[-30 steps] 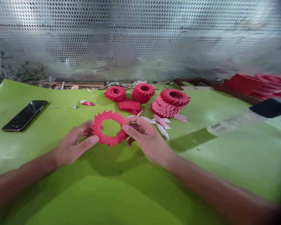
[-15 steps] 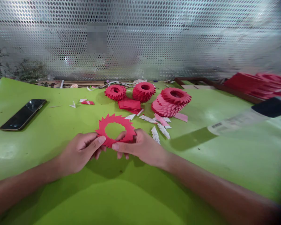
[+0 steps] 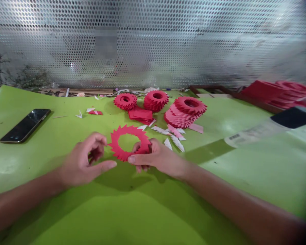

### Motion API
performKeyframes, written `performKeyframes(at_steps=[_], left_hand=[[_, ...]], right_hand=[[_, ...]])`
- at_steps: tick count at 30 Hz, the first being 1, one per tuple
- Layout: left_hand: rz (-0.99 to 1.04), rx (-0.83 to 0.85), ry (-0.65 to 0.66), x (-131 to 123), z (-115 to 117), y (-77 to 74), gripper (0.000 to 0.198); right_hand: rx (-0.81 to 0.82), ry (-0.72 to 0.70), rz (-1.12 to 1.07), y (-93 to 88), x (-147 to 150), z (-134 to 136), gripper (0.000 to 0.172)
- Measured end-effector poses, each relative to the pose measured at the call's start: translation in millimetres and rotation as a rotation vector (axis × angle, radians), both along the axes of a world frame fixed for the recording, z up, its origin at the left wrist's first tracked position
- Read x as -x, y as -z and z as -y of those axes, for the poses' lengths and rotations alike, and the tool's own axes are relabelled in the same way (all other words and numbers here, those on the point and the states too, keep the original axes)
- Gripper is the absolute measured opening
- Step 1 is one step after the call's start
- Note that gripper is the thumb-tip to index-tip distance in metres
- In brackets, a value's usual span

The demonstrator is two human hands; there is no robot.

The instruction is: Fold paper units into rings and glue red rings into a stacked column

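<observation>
Left hand (image 3: 81, 163): moved off the ring since the earlier frame; thumb and fingers spread, nothing held, just beside its edge. Right hand (image 3: 163, 159): clamped on the lower right of one red toothed paper ring (image 3: 129, 130), raised above the green desk (image 3: 153, 217).

Progress: ring seemingly whole where visible; part under the right hand cannot be judged. Already formed: left red stack (image 3: 121, 102), middle red stack (image 3: 155, 104), red-topped pink stack (image 3: 178, 117). Left over: loose red paper (image 3: 142, 115), white scraps (image 3: 177, 143).

Containers: brown tray (image 3: 270, 107), red stacked paper (image 3: 260, 89) apparently inside; clear bottle (image 3: 260, 133), black-capped, contents unreadable.
</observation>
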State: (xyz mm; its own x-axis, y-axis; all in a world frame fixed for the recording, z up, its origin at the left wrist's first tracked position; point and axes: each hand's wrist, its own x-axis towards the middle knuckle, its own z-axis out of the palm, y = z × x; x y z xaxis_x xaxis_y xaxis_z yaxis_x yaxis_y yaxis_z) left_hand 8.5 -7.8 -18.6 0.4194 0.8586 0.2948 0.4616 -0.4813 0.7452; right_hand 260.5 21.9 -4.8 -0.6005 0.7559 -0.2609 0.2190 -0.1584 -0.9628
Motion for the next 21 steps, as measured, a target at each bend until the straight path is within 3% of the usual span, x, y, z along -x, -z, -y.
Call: performKeyframes(at_steps=[3, 6, 8, 11, 12, 14, 17, 21], left_hand=[[-0.202, -0.418, 0.118, 6, -2, 1.5, 0.039], [-0.433, -0.551, 0.188, 8, -3, 3.4, 0.029], [-0.514, -0.549, 0.176, 9, -3, 4.4, 0.031], [-0.576, -0.521, 0.169, 9, -4, 5.6, 0.031], [-0.588, -0.513, 0.18, 9, -5, 6.1, 0.032], [-0.596, -0.498, 0.202, 9, -7, 7.1, 0.035], [-0.572, -0.451, 0.227, 9, -10, 8.2, 0.04], [-0.527, -0.372, 0.237, 6, -12, 7.2, 0.041]], right_hand=[[0.005, -0.072, 0.061, -1.5, -3, -2, 0.035], [-0.001, -0.15, 0.151, -5.2, -5, -3, 0.037], [-0.137, -0.09, 0.262, -7.1, -8, -4, 0.044], [-0.649, 0.1, 0.425, -7.1, -12, -3, 0.051], [-0.83, 0.095, 0.447, -6.2, -13, -3, 0.051], [-1.077, -0.048, 0.458, -2.6, -11, 0, 0.048], [-1.174, -0.243, 0.484, 5.5, -5, 4, 0.04], [-1.165, -0.245, 0.45, 13.8, 3, 8, 0.033]])
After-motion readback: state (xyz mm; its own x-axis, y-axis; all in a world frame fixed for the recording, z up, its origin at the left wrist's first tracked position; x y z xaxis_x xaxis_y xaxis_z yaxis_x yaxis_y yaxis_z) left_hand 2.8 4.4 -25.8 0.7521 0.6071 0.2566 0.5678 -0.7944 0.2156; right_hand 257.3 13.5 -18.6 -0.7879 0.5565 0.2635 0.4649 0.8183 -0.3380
